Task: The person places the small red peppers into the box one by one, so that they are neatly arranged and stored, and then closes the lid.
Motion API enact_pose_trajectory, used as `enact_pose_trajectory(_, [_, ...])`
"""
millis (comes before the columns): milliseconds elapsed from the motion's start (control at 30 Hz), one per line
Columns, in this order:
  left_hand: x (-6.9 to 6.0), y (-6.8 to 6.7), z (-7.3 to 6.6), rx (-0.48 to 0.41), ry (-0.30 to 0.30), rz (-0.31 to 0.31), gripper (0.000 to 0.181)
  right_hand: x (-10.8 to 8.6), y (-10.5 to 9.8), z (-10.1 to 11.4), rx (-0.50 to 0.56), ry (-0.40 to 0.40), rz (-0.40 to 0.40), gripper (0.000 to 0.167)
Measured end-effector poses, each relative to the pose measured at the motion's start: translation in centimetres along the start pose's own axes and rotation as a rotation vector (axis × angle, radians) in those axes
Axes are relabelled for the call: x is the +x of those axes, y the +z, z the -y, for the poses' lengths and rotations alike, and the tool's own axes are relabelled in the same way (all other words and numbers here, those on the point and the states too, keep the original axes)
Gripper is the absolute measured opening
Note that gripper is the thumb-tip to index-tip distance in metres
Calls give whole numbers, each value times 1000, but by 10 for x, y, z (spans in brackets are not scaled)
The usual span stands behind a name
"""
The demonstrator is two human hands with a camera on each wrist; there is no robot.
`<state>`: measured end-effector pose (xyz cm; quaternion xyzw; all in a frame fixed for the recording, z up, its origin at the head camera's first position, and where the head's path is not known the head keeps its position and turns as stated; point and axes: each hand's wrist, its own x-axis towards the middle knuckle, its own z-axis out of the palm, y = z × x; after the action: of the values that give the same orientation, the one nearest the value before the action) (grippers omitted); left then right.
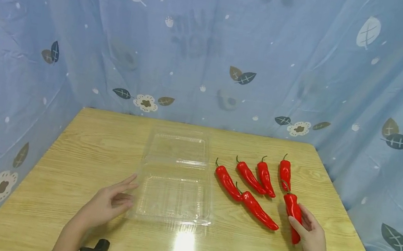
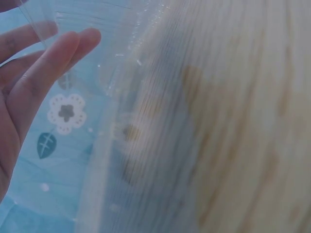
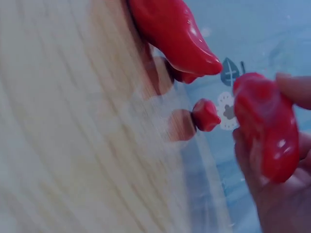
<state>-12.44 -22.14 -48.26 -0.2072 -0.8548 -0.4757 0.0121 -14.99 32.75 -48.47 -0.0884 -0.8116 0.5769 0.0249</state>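
Note:
In the head view, a clear plastic container [image 1: 170,218] lies with its lid opened flat behind its base. My left hand [image 1: 104,207] is at the container's left edge, fingers loosely bent; in the left wrist view the fingers [image 2: 68,48] are by the clear plastic. On the right, my right hand [image 1: 312,239] grips a red pepper [image 1: 292,209] between thumb and fingers, as the right wrist view also shows with the pepper [image 3: 267,126]. Several other red peppers [image 1: 259,210] lie between the container and that hand, one [image 1: 284,175] just behind the held pepper.
A light wooden table [image 1: 103,140] carries everything. Blue patterned cloth [image 1: 206,46] hangs behind it and along both sides. A bright reflection shows on the wood at the front middle. Black devices [image 1: 94,249] are strapped to both wrists.

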Motion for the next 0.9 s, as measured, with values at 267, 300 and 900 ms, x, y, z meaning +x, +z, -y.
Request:
enact_pose_trajectory(267, [0,-1,0,-4,-6,-2,53,-9,15,24,95,-165,75,59])
enact_pose_trajectory(300, [0,-1,0,-6,-8,-2,53,-9,18,26,99,-180,91,59])
enact_pose_trajectory(900, [-1,-1,1,-31,8,-2,51,-5,58,49,62,-252,259,56])
